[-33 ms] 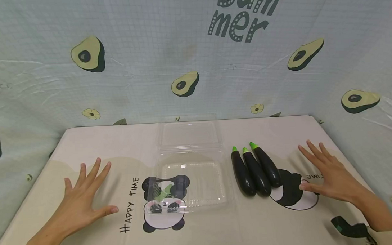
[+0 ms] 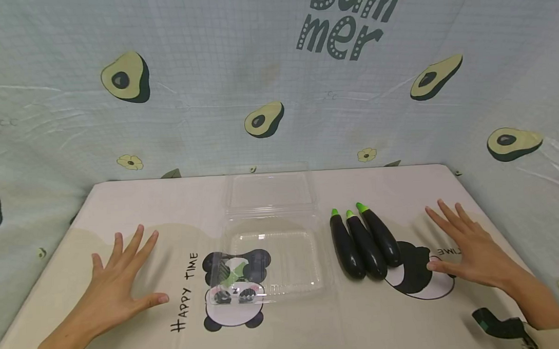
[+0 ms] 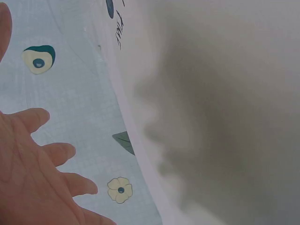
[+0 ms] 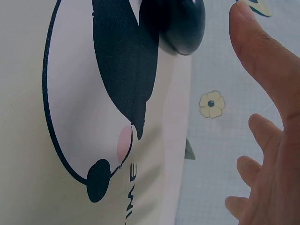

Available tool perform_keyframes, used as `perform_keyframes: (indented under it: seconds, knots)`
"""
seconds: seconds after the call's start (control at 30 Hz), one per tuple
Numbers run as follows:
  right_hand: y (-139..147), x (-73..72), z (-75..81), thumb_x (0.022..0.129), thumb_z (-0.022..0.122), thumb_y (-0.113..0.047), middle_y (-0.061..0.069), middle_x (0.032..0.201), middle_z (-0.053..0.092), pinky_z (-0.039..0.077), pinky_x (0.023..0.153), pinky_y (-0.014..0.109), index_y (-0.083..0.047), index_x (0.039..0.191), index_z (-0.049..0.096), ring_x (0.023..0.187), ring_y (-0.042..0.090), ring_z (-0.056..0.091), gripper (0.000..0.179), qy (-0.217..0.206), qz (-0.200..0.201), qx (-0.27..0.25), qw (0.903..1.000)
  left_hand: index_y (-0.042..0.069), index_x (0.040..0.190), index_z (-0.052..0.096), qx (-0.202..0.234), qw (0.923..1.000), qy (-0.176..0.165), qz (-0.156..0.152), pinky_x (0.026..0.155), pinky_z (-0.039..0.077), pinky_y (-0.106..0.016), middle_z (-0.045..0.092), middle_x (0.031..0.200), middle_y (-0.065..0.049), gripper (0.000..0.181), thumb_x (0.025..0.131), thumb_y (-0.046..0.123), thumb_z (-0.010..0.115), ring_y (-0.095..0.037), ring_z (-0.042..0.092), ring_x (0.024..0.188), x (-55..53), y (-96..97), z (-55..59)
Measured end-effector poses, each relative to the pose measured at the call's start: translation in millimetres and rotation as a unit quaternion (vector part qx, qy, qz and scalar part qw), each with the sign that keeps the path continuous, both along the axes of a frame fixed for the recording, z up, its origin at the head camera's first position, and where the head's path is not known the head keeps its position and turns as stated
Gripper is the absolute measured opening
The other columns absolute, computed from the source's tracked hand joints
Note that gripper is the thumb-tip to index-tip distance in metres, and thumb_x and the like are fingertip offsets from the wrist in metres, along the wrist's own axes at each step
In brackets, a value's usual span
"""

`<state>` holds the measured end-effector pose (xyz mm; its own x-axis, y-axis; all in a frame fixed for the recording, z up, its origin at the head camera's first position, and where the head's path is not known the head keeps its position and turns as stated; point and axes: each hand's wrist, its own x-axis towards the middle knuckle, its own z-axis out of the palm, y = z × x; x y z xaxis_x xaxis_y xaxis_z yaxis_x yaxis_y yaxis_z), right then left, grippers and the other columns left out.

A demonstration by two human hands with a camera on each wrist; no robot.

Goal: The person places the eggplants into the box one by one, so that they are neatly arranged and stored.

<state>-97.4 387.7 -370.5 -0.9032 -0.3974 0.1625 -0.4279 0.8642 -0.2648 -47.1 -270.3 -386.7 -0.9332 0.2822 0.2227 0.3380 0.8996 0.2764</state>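
Note:
Three dark eggplants with green tips lie side by side right of the middle of the table, such as the leftmost eggplant (image 2: 347,248), the middle eggplant (image 2: 367,247) and the right eggplant (image 2: 381,237). Left of them a clear plastic clamshell box (image 2: 315,255) stands with its lid (image 2: 271,193) folded back. My left hand (image 2: 119,290), fingers spread, is held over the left side and holds nothing. Spread the same way, my right hand (image 2: 473,250) hovers right of the eggplants, apart from them. The right wrist view catches one eggplant's rounded end (image 4: 183,23) beyond the thumb.
A pale tablecloth (image 2: 169,204) with printed pandas and lettering covers the table. Behind it hangs a light blue curtain (image 2: 189,95) printed with avocados. A black wrist device (image 2: 499,325) sits by the right sleeve.

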Motion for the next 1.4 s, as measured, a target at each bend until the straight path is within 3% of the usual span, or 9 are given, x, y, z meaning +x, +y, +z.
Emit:
perform_keyframes:
  seconds: [0.57,0.8,1.0,1.27,1.37,1.4]
  knots:
    - [-6.6,-3.8,5.6,0.068,0.083,-0.039,0.003,0.16,0.001,-0.006,0.103,0.068,-0.021,0.154,0.019,0.144,0.034,-0.006,0.109,0.01,0.005,-0.026,0.9996,0.025,0.155,0.008,0.02,0.9998,0.004,-0.003,0.092,-0.009,-0.078,-0.001,0.16,-0.006,0.12,0.064,0.056,0.079,-0.046,-0.008,0.14,-1.0,5.7,9.3]
    - [-26.3,5.5,6.9,0.066,0.085,-0.035,0.005,0.16,0.005,-0.003,0.098,0.075,-0.021,0.154,0.019,0.145,0.031,-0.005,0.111,0.021,-0.012,-0.069,0.9973,0.024,0.155,0.011,0.071,0.9972,0.003,-0.021,0.095,-0.008,-0.076,0.006,0.159,-0.012,0.117,0.065,0.051,0.081,-0.04,-0.008,0.142,-1.5,14.9,10.8]
    - [-52.6,11.2,10.0,0.066,0.085,-0.033,0.007,0.159,0.011,0.002,0.099,0.074,-0.018,0.154,0.022,0.145,0.027,0.0,0.109,0.027,0.01,-0.127,0.9914,0.021,0.155,0.017,0.135,0.9895,-0.003,-0.053,0.098,-0.005,-0.074,0.007,0.16,-0.01,0.111,0.068,0.055,0.077,-0.042,-0.005,0.142,-3.1,24.6,8.5]
    - [-84.8,19.9,1.8,0.069,0.084,-0.028,0.007,0.158,0.017,0.013,0.099,0.073,-0.02,0.153,0.024,0.145,0.027,0.009,0.104,0.031,-0.001,-0.152,0.9879,0.018,0.154,0.019,0.224,0.9713,-0.02,-0.079,0.104,0.001,-0.069,0.008,0.16,-0.004,0.107,0.072,0.062,0.071,-0.036,-0.002,0.144,-5.4,42.2,2.3]
    - [-96.9,22.4,-0.8,0.069,0.084,-0.027,0.007,0.157,0.021,0.024,0.096,0.07,-0.018,0.152,0.027,0.142,0.027,0.019,0.102,0.041,0.001,-0.163,0.9858,0.022,0.154,0.018,0.241,0.967,-0.036,-0.075,0.102,0.008,-0.071,0.009,0.16,-0.001,0.107,0.071,0.064,0.07,-0.035,-0.001,0.144,-6.1,49.5,-0.3]
    - [-100.6,23.0,-1.4,0.069,0.085,-0.027,0.006,0.157,0.023,0.029,0.097,0.063,-0.018,0.152,0.028,0.14,0.024,0.023,0.101,0.048,0.002,-0.165,0.9851,0.023,0.154,0.018,0.247,0.9652,-0.041,-0.075,0.101,0.01,-0.073,0.009,0.16,0.0,0.107,0.071,0.065,0.069,-0.036,0.0,0.144,-6.2,52.1,-1.2]
